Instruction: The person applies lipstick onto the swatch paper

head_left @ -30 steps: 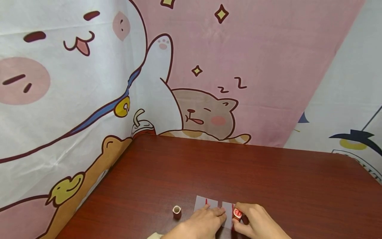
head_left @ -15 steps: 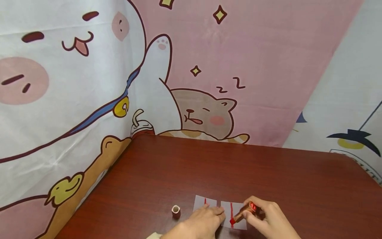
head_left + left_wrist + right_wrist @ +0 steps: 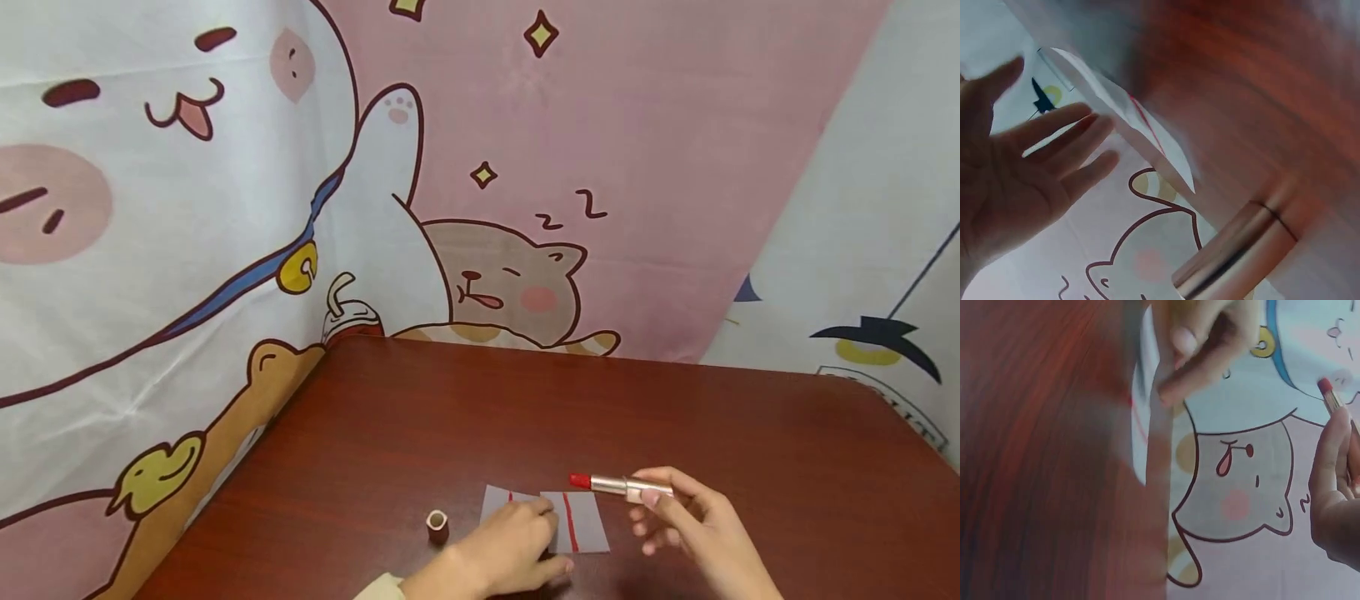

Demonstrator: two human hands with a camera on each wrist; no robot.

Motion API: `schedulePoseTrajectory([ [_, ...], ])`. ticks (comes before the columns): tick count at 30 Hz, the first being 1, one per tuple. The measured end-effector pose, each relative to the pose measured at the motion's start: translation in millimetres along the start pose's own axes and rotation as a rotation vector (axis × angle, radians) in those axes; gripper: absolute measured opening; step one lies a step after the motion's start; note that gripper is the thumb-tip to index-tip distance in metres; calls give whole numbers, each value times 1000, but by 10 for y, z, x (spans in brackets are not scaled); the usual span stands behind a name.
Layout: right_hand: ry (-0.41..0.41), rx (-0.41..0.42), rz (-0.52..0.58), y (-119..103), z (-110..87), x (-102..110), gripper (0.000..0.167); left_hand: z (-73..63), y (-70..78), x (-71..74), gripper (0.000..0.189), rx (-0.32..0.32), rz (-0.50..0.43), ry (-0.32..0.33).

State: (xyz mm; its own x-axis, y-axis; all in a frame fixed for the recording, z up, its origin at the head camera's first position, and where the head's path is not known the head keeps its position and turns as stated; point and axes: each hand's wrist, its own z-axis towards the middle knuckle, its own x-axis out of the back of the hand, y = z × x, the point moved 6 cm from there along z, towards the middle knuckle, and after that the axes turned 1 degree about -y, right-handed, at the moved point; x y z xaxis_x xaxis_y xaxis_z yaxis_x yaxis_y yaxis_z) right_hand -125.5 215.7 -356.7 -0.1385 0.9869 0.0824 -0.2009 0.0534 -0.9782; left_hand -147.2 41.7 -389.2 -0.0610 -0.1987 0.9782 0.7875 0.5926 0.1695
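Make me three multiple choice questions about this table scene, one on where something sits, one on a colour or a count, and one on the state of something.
1. Where does the small brown lipstick cap stand?
A. On the table, left of the grey paper
B. On the grey paper
C. In the right hand

2. How many red lines show on the grey paper slips?
A. None
B. Two
C. Five

3. How is the gold-cased red lipstick held?
A. Lying flat on the table
B. Pressed tip-down on the paper
C. Lifted clear of the paper, roughly level, in the right hand

Answers:
1 A: the cap stands upright on the dark red wooden table, beside the left hand.
2 B: one short line at the far left edge, one long line at the middle.
3 C: the red tip points left, above the paper.
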Motion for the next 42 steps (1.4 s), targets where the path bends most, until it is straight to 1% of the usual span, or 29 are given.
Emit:
schedulePoseTrajectory([
  [1, -3, -22, 52, 2, -7, 3, 22, -6, 4, 44, 30, 23, -54, 44],
  [2, -9, -38, 102, 2, -16, 2, 24, -14, 12, 92, 30, 47, -134, 97],
  [3, -26, -52, 161, 2, -27, -7, 26, -24, 22, 139, 32, 73, -250, 149],
  [5, -86, -56, 277, -10, -51, -50, 30, -50, 61, 218, 35, 110, -562, 255],
  [6, -124, -59, 329, -16, -66, -80, 32, -60, 90, 256, 36, 111, -712, 311],
  [8, -207, -74, 427, -19, -99, -154, 35, -79, 154, 308, 36, 97, -1028, 391],
  [9, -246, -90, 469, -16, -116, -196, 36, -89, 184, 324, 37, 92, -1170, 416],
  [10, -280, -105, 497, -12, -133, -237, 37, -99, 214, 339, 37, 83, -1284, 432],
  [11, -302, -131, 517, -2, -152, -273, 37, -108, 240, 355, 37, 72, -1366, 443],
  [13, -332, -171, 535, 16, -186, -337, 36, -122, 279, 376, 37, 51, -1501, 449],
  [15, -339, -199, 534, 30, -216, -383, 35, -130, 306, 397, 37, 14, -1557, 468],
  [17, -344, -220, 538, 41, -244, -418, 33, -138, 320, 406, 35, -18, -1574, 495],
  [19, -361, -225, 556, 41, -263, -454, 33, -142, 328, 405, 32, -50, -1576, 530],
  [22, -424, -201, 626, 17, -269, -517, 35, -155, 316, 389, 28, -62, -1566, 582],
  [24, -486, -175, 687, -12, -272, -559, 39, -161, 310, 374, 26, -64, -1571, 600],
  [26, -535, -181, 738, -28, -275, -595, 44, -171, 303, 369, 25, -70, -1558, 616],
  [29, -580, -227, 759, -21, -284, -627, 53, -179, 301, 359, 24, -56, -1565, 622],
  [31, -572, -268, 730, 1, -290, -626, 54, -184, 304, 357, 23, -50, -1563, 629],
  [35, -520, -285, 628, 31, -299, -591, 51, -194, 318, 347, 23, -46, -1586, 643],
  [37, -493, -279, 586, 30, -303, -577, 49, -199, 325, 346, 23, -53, -1585, 654],
  [38, -488, -274, 579, 27, -307, -578, 49, -200, 324, 341, 24, -47, -1589, 656],
  [39, -489, -285, 595, 24, -316, -582, 48, -202, 324, 339, 23, -46, -1583, 664],
  [42, -484, -268, 579, 9, -323, -577, 42, -204, 316, 319, 23, -5, -1609, 664],
])
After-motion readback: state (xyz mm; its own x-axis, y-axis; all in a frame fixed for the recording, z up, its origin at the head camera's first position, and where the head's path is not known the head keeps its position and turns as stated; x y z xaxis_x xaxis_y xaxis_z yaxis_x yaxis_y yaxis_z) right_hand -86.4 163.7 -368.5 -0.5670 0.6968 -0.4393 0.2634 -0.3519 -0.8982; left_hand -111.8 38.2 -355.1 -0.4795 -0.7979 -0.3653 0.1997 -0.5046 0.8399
